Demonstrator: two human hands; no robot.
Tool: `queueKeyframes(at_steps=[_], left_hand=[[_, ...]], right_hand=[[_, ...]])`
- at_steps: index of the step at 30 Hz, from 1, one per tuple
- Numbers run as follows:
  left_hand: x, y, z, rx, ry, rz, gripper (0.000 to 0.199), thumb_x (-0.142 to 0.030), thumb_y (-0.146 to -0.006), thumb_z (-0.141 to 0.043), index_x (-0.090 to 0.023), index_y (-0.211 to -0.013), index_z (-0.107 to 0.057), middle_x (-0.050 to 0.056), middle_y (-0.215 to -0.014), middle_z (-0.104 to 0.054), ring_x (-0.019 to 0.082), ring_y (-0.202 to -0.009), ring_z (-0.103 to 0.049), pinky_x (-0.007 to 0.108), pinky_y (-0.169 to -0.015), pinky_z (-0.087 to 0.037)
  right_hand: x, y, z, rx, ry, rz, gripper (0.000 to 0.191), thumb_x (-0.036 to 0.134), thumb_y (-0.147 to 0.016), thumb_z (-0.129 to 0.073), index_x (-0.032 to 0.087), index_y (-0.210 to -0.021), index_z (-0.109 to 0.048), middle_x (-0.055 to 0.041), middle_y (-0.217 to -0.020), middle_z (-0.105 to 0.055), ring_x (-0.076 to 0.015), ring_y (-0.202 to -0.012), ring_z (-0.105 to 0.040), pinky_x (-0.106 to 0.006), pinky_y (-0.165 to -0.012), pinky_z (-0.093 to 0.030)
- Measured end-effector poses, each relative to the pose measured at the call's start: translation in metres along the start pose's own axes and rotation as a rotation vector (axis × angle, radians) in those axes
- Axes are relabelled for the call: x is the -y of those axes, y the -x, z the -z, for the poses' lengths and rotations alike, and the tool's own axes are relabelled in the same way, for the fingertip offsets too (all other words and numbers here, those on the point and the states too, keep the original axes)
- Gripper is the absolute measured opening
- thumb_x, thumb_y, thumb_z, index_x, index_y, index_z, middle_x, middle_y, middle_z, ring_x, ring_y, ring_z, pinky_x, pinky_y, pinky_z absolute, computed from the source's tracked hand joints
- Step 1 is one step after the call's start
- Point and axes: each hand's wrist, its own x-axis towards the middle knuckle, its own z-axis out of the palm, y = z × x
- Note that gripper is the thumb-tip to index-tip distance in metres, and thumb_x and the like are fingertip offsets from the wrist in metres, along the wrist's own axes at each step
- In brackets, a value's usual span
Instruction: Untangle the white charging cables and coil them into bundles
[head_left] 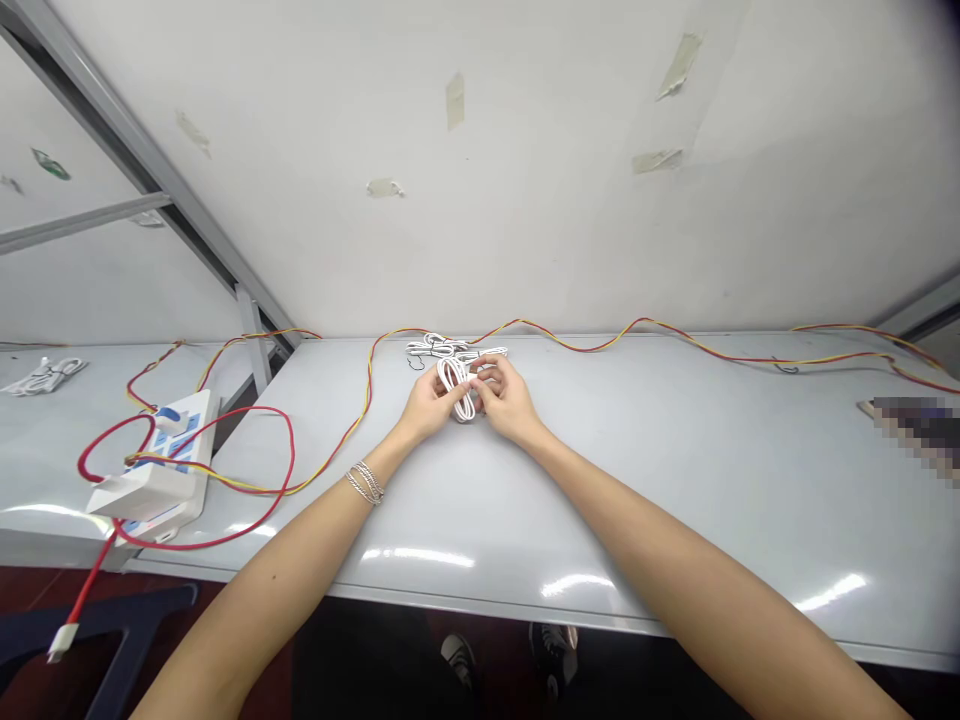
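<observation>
gripped between fingers of left hand (428,405) and right hand (513,400): one white cable (454,379), coiled, over rear half of table (720,440). just behind: bundled cords (442,345), also white. possible fault: coil springing apart, through a slackened pinch.

Bright overall, with glare (white streaks) on the tabletop (637,425).
</observation>
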Motion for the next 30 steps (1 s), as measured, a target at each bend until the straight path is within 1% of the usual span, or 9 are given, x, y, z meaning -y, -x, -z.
queueKeyframes(at_steps=[10,18,22,24,27,30], left_hand=[[-0.0010,0.0003,-0.0001,-0.002,0.003,0.003,0.046,-0.043,-0.070,-0.080,-0.012,-0.098,-0.061,0.008,-0.094,-0.071,0.019,-0.083,-0.065,0.030,-0.074,-0.052],[-0.0015,0.0004,-0.0002,0.002,-0.016,0.008,0.048,-0.044,-0.069,-0.080,-0.013,-0.100,-0.060,0.009,-0.095,-0.071,0.022,-0.086,-0.065,0.032,-0.077,-0.051],[-0.0020,0.0006,-0.0003,0.007,-0.022,-0.002,0.044,-0.042,-0.069,-0.080,-0.014,-0.097,-0.060,0.008,-0.092,-0.070,0.020,-0.083,-0.065,0.031,-0.074,-0.051],[-0.0020,0.0006,-0.0003,0.008,-0.016,0.000,0.043,-0.040,-0.069,-0.080,-0.013,-0.097,-0.061,0.007,-0.091,-0.069,0.019,-0.081,-0.064,0.030,-0.073,-0.051],[-0.0016,0.0005,-0.0002,0.007,-0.012,0.008,0.043,-0.038,-0.069,-0.080,-0.013,-0.098,-0.061,0.007,-0.090,-0.069,0.018,-0.080,-0.064,0.029,-0.073,-0.051],[-0.0013,0.0002,0.0003,0.007,-0.015,0.012,0.043,-0.038,-0.069,-0.080,-0.013,-0.099,-0.061,0.007,-0.091,-0.069,0.018,-0.080,-0.064,0.029,-0.073,-0.050]], right_hand=[[-0.0026,-0.0013,-0.0008,-0.037,0.007,0.016,0.029,0.031,-0.082,-0.061,0.022,-0.108,-0.054,0.0012,-0.089,-0.058,-0.0079,-0.051,-0.055,-0.022,-0.046,-0.043],[-0.0035,-0.0013,-0.0002,-0.065,0.073,0.044,0.031,0.035,-0.083,-0.061,0.021,-0.111,-0.055,0.0008,-0.088,-0.060,-0.0070,-0.050,-0.052,-0.021,-0.047,-0.042],[0.0002,0.0004,0.0005,-0.069,0.107,0.066,0.034,0.034,-0.085,-0.059,0.022,-0.117,-0.056,0.0013,-0.087,-0.060,-0.0067,-0.049,-0.049,-0.021,-0.048,-0.042],[0.0016,0.0011,0.0008,-0.063,0.121,0.066,0.031,0.033,-0.085,-0.057,0.022,-0.114,-0.059,0.0013,-0.086,-0.059,-0.0069,-0.048,-0.049,-0.022,-0.048,-0.042],[0.0024,0.0011,0.0010,-0.075,0.156,0.050,0.024,0.033,-0.085,-0.057,0.021,-0.106,-0.062,0.0005,-0.087,-0.060,-0.0069,-0.048,-0.050,-0.022,-0.047,-0.043],[0.0029,0.0007,0.0007,-0.075,0.165,0.028,0.025,0.033,-0.084,-0.057,0.021,-0.106,-0.063,-0.0005,-0.089,-0.061,-0.0075,-0.050,-0.053,-0.022,-0.048,-0.044]])
